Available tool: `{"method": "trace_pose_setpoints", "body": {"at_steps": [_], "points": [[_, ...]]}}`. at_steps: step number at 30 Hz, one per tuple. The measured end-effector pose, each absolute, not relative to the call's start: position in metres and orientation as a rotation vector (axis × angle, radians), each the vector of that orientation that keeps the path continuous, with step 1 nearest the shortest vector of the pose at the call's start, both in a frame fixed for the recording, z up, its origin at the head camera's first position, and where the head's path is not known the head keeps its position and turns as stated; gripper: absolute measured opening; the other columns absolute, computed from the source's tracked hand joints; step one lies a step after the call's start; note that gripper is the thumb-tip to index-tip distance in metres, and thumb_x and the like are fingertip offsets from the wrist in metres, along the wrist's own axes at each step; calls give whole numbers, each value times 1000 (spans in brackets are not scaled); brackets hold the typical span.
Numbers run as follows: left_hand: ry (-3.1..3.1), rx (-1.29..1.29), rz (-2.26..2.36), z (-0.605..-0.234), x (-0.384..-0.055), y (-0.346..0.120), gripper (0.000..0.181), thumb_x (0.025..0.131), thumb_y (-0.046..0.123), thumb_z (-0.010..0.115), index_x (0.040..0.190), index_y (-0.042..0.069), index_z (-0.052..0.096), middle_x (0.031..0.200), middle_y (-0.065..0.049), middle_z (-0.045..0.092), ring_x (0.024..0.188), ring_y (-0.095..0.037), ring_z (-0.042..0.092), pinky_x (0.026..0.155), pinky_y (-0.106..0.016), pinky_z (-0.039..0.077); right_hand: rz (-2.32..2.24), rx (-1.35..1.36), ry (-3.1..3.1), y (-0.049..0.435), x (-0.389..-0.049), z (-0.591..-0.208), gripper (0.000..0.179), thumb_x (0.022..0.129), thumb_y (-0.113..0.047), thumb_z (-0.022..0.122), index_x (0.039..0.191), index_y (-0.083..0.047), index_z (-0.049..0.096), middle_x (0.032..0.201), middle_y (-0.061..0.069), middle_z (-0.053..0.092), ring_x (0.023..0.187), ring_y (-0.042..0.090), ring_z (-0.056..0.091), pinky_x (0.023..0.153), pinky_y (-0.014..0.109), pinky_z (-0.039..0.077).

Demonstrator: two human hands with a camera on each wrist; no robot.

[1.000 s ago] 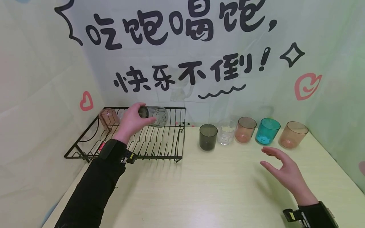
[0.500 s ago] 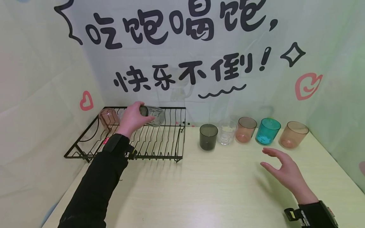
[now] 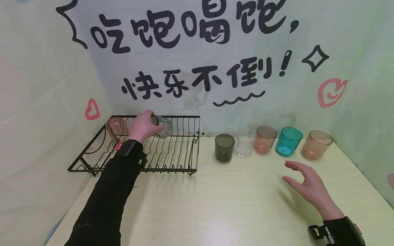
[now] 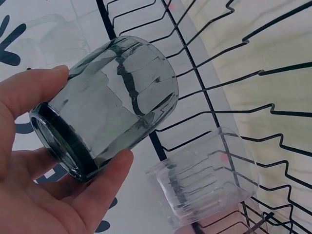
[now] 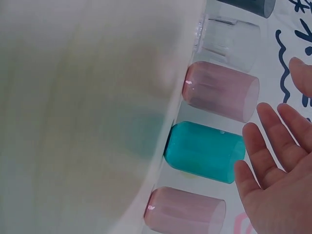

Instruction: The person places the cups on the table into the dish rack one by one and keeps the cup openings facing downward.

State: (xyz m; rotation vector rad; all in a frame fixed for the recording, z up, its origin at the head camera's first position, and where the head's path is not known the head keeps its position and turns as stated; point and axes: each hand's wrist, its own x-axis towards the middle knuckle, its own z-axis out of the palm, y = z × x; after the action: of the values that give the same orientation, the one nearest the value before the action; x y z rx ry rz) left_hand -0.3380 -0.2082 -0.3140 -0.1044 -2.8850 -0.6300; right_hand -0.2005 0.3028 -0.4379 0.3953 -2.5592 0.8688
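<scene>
My left hand (image 3: 143,127) grips a smoky grey glass (image 4: 122,92) near its thick base or rim end, thumb on one side and fingers on the other. The glass is tilted on its side above the back of the black wire dish rack (image 3: 172,169). Beside it on the rack lie a clear glass (image 4: 209,175) and a pinkish glass (image 3: 116,127), the clear one mostly hidden by my hand in the head view. My right hand (image 3: 312,189) hovers over the table with relaxed fingers, holding nothing, in front of the teal glass (image 3: 288,141).
Along the back of the table stand a dark grey glass (image 3: 224,148), a clear glass (image 3: 245,142), an amber-pink glass (image 3: 265,140) and another amber-pink glass (image 3: 316,146) at the right. A printed cloth (image 3: 191,58) hangs behind the table (image 3: 215,205).
My left hand has shifted slightly, and the grey glass has swung left and tilted its far end downward, closer to the clear glass. My right hand has barely moved.
</scene>
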Motion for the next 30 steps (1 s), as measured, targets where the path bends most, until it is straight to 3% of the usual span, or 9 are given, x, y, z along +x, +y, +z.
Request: {"method": "trace_pose_setpoints", "body": {"at_steps": [13, 30], "points": [[-2971, -86, -562, -319, -347, -213, 74, 80, 37, 62, 136, 3, 28, 126, -24, 42, 110, -40, 43, 88, -48, 38, 842, 404, -2571, 305, -200, -438, 49, 78, -28, 68, 119, -5, 52, 112, 14, 58, 103, 31, 50, 85, 51, 38], [-3049, -58, -445, -330, -354, -214, 71, 80, 36, 62, 135, 5, 30, 125, -22, 43, 108, -39, 44, 86, -50, 38, 752, 479, -2572, 314, -210, -431, 49, 76, -27, 70, 116, -4, 53, 110, 15, 58, 102, 32, 51, 84, 52, 40]]}}
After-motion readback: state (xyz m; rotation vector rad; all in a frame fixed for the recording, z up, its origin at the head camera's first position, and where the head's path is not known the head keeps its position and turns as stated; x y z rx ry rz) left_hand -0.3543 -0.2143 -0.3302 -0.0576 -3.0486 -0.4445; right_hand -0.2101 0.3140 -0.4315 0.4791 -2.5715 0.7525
